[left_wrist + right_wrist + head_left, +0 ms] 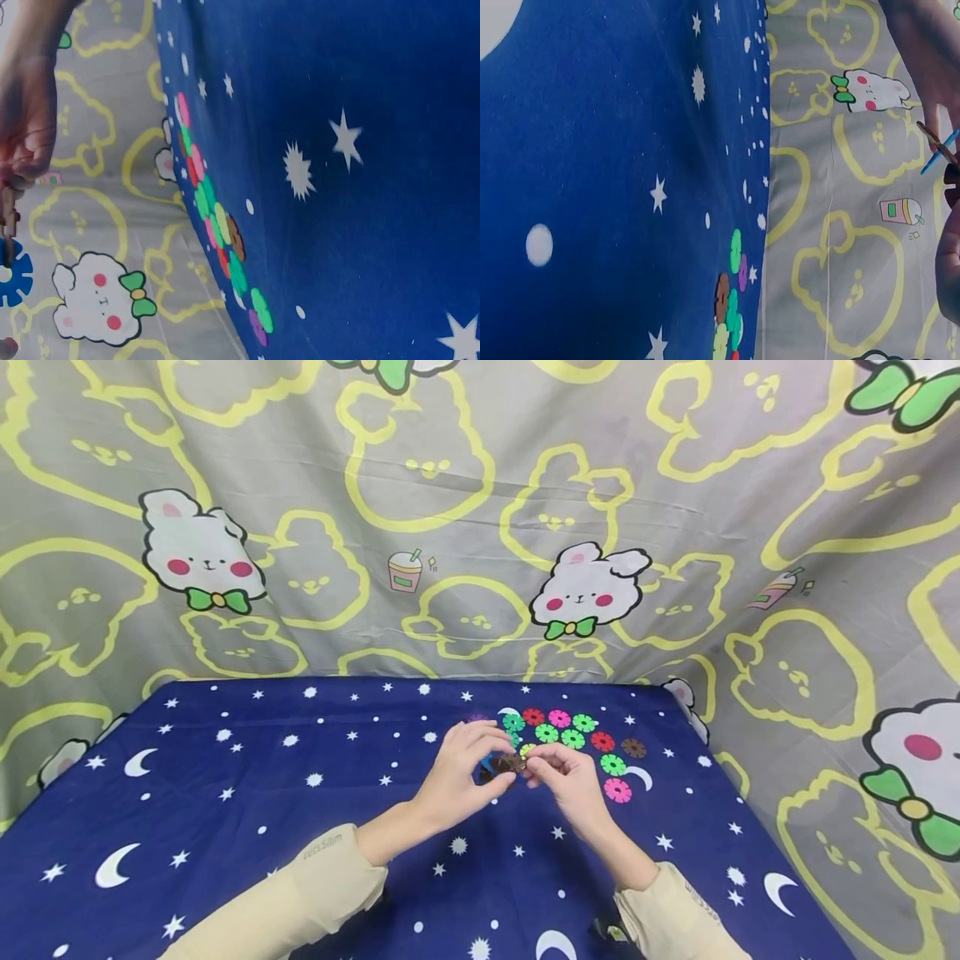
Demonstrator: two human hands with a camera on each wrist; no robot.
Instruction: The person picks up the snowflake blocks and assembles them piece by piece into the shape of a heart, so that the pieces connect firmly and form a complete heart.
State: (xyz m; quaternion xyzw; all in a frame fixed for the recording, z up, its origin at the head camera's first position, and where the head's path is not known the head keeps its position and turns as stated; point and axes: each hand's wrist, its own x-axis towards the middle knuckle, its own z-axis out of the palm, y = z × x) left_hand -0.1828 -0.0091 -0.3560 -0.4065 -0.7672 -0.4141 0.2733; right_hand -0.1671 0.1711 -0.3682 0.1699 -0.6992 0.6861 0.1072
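Observation:
In front of me, over the table, my two hands meet at a small cluster of brown and blue notched plastic snowflake discs. My left hand [453, 772] holds the cluster between thumb and fingers; its blue disc [13, 279] stands face-on in the left wrist view. Thin edges of a blue disc [932, 162] and a brown disc [928, 133] cross in the right wrist view. My right hand [576, 783] pinches a dark brown disc [952, 182] at the cluster's right side. Fingers partly hide how the pieces join.
Loose discs in several colours lie beyond and right of my hands, among them a pink disc [617, 790], a red disc [602, 742] and a brown disc [633, 747]. A dark blue cloth [300, 818] with stars and moons covers the table. Grey patterned curtains [465, 552] hang behind and beside it.

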